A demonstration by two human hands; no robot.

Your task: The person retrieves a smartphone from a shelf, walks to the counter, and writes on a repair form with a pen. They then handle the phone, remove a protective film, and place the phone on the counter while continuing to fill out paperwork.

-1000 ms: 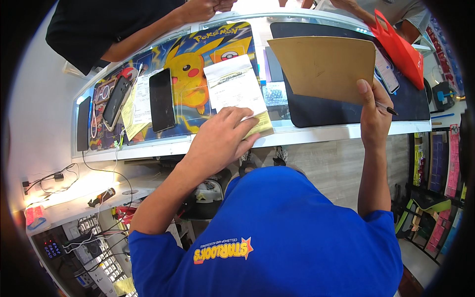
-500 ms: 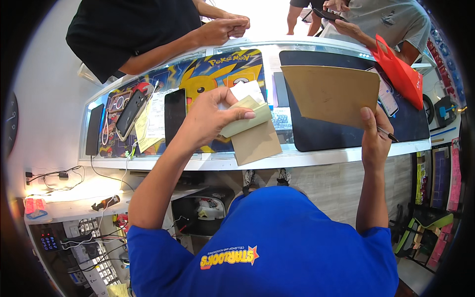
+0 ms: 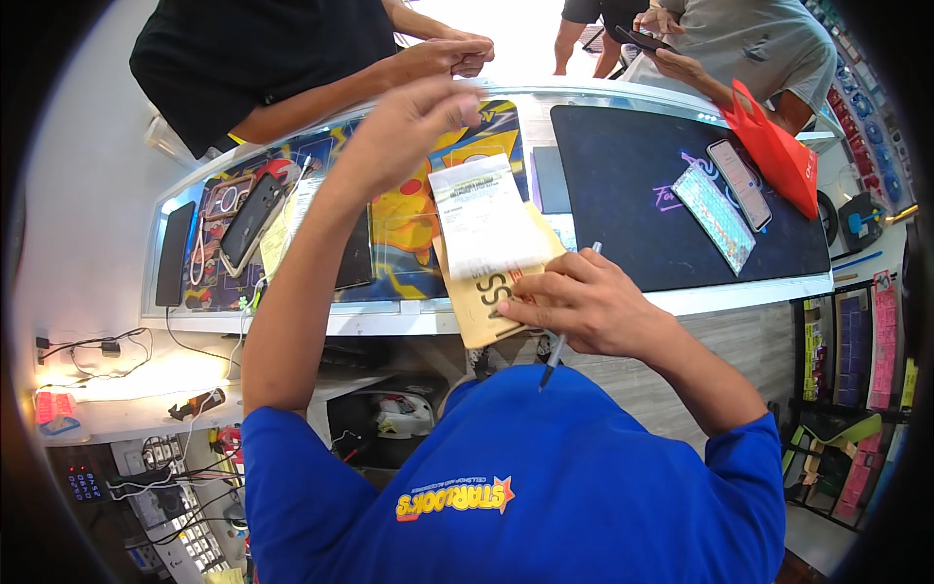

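Note:
My left hand (image 3: 413,131) is raised above the far part of the cartoon-print mat (image 3: 399,229). Its fingers are stretched out and somewhat blurred, with nothing visible in them. At the counter's near edge lies a receipt pad (image 3: 467,316) with a yellowish cover. A white printed slip (image 3: 477,219) covers its upper part. My right hand (image 3: 593,307) rests on the pad's right side, fingertips pressing the cover. A grey pen (image 3: 555,352) is held in that hand, its dark tip pointing down toward me.
On the dark mat (image 3: 623,195) lie a lit phone (image 3: 739,185) and a shiny patterned card-like object (image 3: 715,219). A red bag (image 3: 773,151) stands beyond. Phone cases (image 3: 248,224) and papers are at left. Two people stand across the counter, one handling a black phone (image 3: 642,41).
The brown board held up in my right hand is down at the pad. My left hand has released the folded pages and moved up and away. The card-like object on the dark mat is uncovered.

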